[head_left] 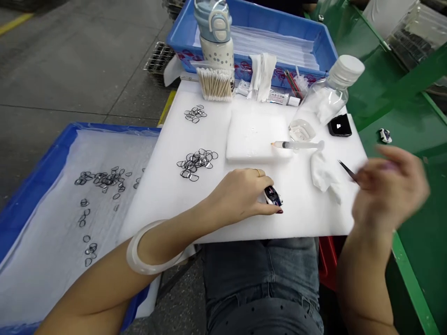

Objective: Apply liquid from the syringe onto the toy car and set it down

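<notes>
Left grip (244, 195) closed on small part (273, 195), right grip (387, 186) pinching tweezers (347, 170) past board edge (359, 153)

My one head camera looks forward and down, close over the white table (314, 218) and my lap.

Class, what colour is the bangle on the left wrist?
Translucent white bangle, seen in the head view.

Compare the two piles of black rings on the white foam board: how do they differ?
The far ring pile, near the cotton swabs, is small and tight. The near ring pile, closer to the left hand, is larger and spreads wider, with more rings overlapping. Both hold thin black rings lying flat on the white foam board.
</notes>
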Available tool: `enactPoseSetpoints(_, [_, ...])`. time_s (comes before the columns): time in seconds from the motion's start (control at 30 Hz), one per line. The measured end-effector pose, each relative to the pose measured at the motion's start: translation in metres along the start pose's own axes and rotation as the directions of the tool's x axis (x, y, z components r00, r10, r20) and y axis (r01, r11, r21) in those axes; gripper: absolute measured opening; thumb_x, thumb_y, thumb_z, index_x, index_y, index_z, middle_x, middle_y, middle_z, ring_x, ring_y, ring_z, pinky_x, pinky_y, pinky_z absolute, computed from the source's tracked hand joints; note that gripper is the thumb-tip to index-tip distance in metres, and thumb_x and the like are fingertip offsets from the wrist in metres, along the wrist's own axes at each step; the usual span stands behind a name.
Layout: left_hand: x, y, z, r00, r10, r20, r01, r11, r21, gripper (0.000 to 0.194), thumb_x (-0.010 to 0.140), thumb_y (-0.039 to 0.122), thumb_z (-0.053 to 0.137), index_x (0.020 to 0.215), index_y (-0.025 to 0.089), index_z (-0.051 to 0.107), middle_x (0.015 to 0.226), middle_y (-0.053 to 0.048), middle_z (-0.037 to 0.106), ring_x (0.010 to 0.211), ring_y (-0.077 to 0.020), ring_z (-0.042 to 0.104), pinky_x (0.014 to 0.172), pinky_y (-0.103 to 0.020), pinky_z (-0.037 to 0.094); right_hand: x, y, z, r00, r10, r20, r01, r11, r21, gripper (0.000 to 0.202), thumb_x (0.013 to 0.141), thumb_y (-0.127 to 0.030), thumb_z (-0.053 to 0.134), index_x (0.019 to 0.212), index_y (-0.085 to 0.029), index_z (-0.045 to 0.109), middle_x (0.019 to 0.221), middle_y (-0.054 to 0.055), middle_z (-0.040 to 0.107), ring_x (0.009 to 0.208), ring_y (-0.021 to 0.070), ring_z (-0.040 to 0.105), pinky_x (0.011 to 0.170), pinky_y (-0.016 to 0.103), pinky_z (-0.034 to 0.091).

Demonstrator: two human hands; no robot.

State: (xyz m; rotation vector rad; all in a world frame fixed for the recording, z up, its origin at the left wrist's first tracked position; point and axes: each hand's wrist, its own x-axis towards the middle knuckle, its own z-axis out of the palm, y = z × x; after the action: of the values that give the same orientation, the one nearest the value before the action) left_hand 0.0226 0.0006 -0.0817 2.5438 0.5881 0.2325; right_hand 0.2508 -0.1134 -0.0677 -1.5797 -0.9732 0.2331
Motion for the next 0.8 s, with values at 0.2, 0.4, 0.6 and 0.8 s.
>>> enactPoseSetpoints(0.2, [0.002,0.000,-0.002,1.000,-0.016,0.027,0.017,1.000,-0.016,0.049,0.079,0.055,0.075,0.104,0.013,0.073,0.095,-0.009,0.073,0.089,-0.0259,0.069,0.078,-0.036,0.053,0.029,-0.009,0.072,0.801,-0.080,0.594,0.129,0.991,-0.040,0.031,0.091,-0.044,0.062,0.109,-0.020,0.065,0.107,0.007,0.069,0.098,0.0199,0.065,0.088,0.037,0.053])
enactPoseSetpoints(0.4, [0.001,0.000,-0.002,1.000,-0.010,0.003,0.010,0.999,-0.031,0.045,0.079,0.055,0.075,0.099,0.014,0.074,0.094,-0.009,0.073,0.087,-0.0254,0.069,0.077,-0.035,0.053,0.044,-0.025,0.069,0.705,-0.144,0.695,0.089,0.989,0.114,0.037,0.095,-0.056,0.053,0.093,-0.021,0.063,0.100,0.005,0.064,0.103,0.0220,0.062,0.090,0.039,0.049])
enactPoseSetpoints(0.6, [0.002,0.000,-0.003,0.997,-0.048,-0.061,0.043,0.996,-0.073,0.042,0.080,0.058,0.073,0.091,0.017,0.075,0.084,-0.005,0.074,0.078,-0.0220,0.069,0.067,-0.030,0.047,0.008,-0.053,0.068,0.810,-0.200,0.551,-0.152,0.836,0.527,0.028,0.085,-0.054,0.067,0.082,-0.026,0.062,0.071,0.000,0.050,0.064,0.0170,0.049,0.067,0.035,0.046])
enactPoseSetpoints(0.8, [0.002,-0.001,-0.004,0.994,-0.059,-0.089,0.047,0.991,-0.127,0.037,0.080,0.054,0.074,0.084,0.018,0.076,0.074,-0.002,0.072,0.068,-0.0182,0.064,0.059,-0.029,0.039,0.000,-0.030,0.069,0.631,-0.237,0.738,-0.484,0.623,0.614,0.068,0.087,-0.079,0.040,0.053,-0.021,0.027,0.051,-0.004,0.016,0.048,0.0119,0.019,0.051,0.030,0.026])
